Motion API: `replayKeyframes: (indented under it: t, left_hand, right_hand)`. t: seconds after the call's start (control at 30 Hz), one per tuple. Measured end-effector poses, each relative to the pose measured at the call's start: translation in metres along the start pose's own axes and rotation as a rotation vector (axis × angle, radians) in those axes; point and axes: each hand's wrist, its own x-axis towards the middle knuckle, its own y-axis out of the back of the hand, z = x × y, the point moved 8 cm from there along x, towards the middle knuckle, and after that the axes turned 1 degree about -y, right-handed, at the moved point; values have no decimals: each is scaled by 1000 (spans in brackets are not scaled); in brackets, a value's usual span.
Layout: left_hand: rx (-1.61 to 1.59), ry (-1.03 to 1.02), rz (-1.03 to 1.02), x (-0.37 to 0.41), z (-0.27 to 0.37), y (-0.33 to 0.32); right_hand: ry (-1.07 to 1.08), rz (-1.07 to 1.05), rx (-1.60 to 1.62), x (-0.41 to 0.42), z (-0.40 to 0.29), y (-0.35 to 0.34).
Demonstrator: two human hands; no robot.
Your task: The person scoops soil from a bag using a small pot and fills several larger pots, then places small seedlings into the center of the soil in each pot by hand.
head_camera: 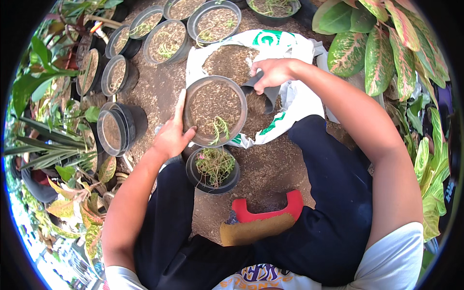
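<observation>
My left hand (170, 137) grips the left rim of a round plastic pot (244, 112) filled with brown potting mix. A green succulent-like cutting (220, 129) lies at its near edge. My right hand (273, 72) holds a small black pot (272, 95) tipped on its side, with loose mix at its mouth. Both pots are over or beside an opened white plastic sack (306, 103) with green print, which holds more potting mix (228, 59). Below the left pot, between my legs, stands a black pot (235, 179) full of tangled trailing green cuttings (215, 165).
Several planted pots (166, 41) stand beyond the sack and to the left. Nested black pots (136, 123) sit left of my arm. Large-leaved aglaonema plants (380, 54) crowd the right. A red-and-tan object (261, 224) lies between my thighs, its kind unclear.
</observation>
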Motion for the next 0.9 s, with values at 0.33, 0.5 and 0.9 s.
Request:
replayKeyframes:
  t: [0.33, 0.5, 0.9]
  left_hand:
    - [61, 76, -62, -6, -5, 4]
    - [42, 45, -29, -3, -6, 3]
    - [-443, 246, -95, 9, -26, -23]
  right_hand:
    - [328, 519, -419, -134, -146, 75]
    - [283, 618, -462, -134, -158, 63]
    - [-85, 360, -439, -58, -45, 56]
